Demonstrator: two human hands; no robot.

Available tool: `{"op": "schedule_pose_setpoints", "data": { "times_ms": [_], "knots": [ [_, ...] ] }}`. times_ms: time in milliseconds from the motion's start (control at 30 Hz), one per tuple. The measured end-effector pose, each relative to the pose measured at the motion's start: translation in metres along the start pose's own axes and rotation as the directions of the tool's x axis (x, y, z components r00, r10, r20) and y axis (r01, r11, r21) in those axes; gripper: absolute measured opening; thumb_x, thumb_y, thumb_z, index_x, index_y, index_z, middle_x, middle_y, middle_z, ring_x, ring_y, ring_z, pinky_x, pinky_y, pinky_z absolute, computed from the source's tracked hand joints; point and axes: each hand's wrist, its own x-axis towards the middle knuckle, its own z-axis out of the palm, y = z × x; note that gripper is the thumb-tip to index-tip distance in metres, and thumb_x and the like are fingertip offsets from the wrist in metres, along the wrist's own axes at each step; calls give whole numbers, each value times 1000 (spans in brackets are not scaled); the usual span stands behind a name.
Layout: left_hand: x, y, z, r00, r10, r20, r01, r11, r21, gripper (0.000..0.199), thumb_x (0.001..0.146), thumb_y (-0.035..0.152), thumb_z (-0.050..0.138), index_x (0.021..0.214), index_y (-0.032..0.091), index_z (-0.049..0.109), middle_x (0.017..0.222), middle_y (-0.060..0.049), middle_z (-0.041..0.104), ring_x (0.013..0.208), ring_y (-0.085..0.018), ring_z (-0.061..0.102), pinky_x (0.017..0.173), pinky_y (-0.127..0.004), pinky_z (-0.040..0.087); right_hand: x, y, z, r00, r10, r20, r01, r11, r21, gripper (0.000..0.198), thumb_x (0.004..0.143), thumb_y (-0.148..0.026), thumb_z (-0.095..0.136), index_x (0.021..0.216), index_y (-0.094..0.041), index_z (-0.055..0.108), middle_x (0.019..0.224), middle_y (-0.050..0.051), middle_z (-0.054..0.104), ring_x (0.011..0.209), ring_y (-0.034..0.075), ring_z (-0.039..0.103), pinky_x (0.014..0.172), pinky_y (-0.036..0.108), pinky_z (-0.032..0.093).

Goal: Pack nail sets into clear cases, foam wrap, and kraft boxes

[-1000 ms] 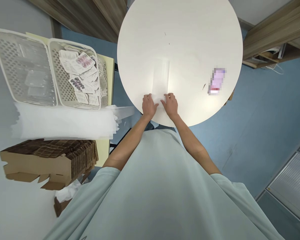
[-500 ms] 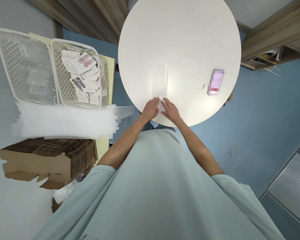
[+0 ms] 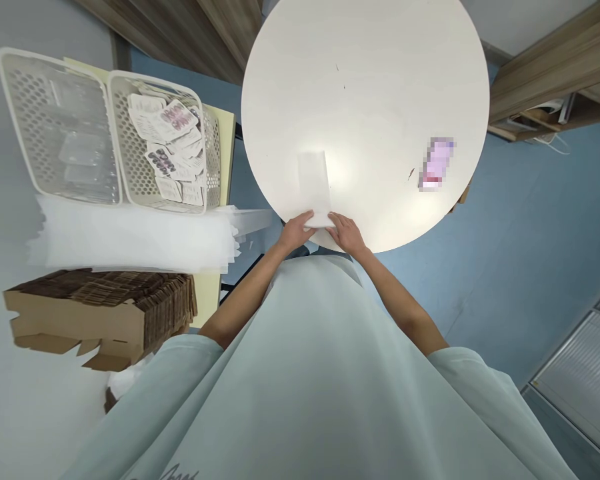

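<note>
the left hand (image 3: 296, 230) is gripping the near left corner of the sheet (image 3: 313, 179); the right hand (image 3: 347, 233) is gripping the near right corner. the sheet is lying near the front edge of the round bench (image 3: 380, 80), its far end pointing away from the person. the near end is showing as a white band between the hands; whether it is folding or curling, this view is not telling. the paired grip is presumably keeping that end level and evenly taut.

the pixelated item (image 3: 436, 163) is lying well apart on the right, probably so that it is not hindering either hand. stock is standing on the side bench (image 3: 225, 160) at the left, seemingly sorted by kind for easy reach.

count: two hands are holding one sheet. one pixelated item is lying on the bench. two baskets are standing side by side: the outer basket (image 3: 23, 93) is holding clear trays (image 3: 83, 148), at least three showing; the inner basket (image 3: 136, 167) is holding cards (image 3: 173, 143), overlapping too much for counting. one pile (image 3: 130, 233) of white sheets and one stack of cartons (image 3: 75, 317) are lying below the baskets in view, neither allowing a count.
</note>
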Motion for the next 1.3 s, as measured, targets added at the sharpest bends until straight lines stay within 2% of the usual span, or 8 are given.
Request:
{"op": "schedule_pose_setpoints", "data": {
  "times_ms": [167, 267, 400, 533, 733, 900, 1067, 1300],
  "knots": [
    [29, 10, -9, 963, -248, -108, 245, 968, -45, 30, 108, 46, 74, 119, 18, 78, 123, -17, 83, 118, -36, 78, 106, -46, 63, 43, -8, -14, 978, 206, -17, -206, 979, 17, 49, 123, -53, 40, 141, -17, 69, 136, 19, 77, 118, 34, 75, 105, 46, 61],
    [46, 18, -5, 918, -349, -189, 357, 934, 9, 26, 108, 45, 74, 104, 19, 73, 111, -18, 79, 116, -40, 76, 106, -53, 62, 64, -12, -18, 940, 340, -19, -340, 940, 11, 39, 121, -52, 51, 129, -19, 70, 133, 16, 73, 105, 31, 75, 93, 43, 62],
    [56, 29, 5, 876, -379, -299, 390, 921, -25, 26, 106, 37, 75, 123, 18, 71, 132, -22, 75, 130, -44, 71, 116, -60, 58, 77, -19, -20, 928, 363, -89, -362, 932, 19, 34, 117, -43, 60, 141, -18, 67, 145, 20, 70, 124, 35, 74, 105, 50, 63],
    [58, 31, 8, 907, -181, -381, 205, 979, 23, 57, 107, 30, 67, 161, 15, 55, 170, -27, 56, 163, -43, 50, 132, -62, 48, 89, -20, -24, 984, 85, -155, -93, 995, -45, 54, 116, -28, 55, 169, -19, 52, 177, 21, 53, 170, 36, 45, 137, 62, 44],
    [63, 20, 0, 983, 117, -142, -97, 985, 145, 65, 105, 15, 47, 170, 13, 51, 178, -21, 53, 171, -36, 44, 144, -62, 33, 108, 5, -42, 984, -128, 121, 138, 987, -78, 61, 109, -19, 61, 170, -13, 57, 183, 18, 50, 174, 33, 43, 144, 59, 34],
    [62, 17, -15, 985, 155, -79, -133, 965, 226, 66, 97, 11, 53, 163, 10, 58, 174, -21, 57, 164, -36, 53, 140, -57, 41, 88, 5, -31, 985, -114, 128, 130, 983, -126, 88, 102, -28, 75, 180, -10, 40, 191, 20, 32, 181, 37, 27, 147, 62, 27],
    [33, 18, -12, 982, 188, 15, -186, 951, 245, 69, 99, 14, 56, 168, 8, 55, 177, -23, 54, 169, -36, 47, 142, -56, 36, 43, -14, -1, 995, -44, 88, 55, 991, -123, 83, 109, -27, 57, 184, -5, 28, 192, 23, 25, 183, 35, 21, 147, 60, 26],
    [-30, 4, 9, 976, 164, 142, -188, 966, 178, 92, 89, 16, 66, 178, 11, 43, 189, -21, 36, 178, -34, 34, 147, -57, 23, -9, -18, 19, 989, -62, 137, 76, 992, -97, 77, 114, -40, 52, 180, -4, 37, 189, 27, 30, 181, 37, 27, 145, 60, 31]
  ]
}}
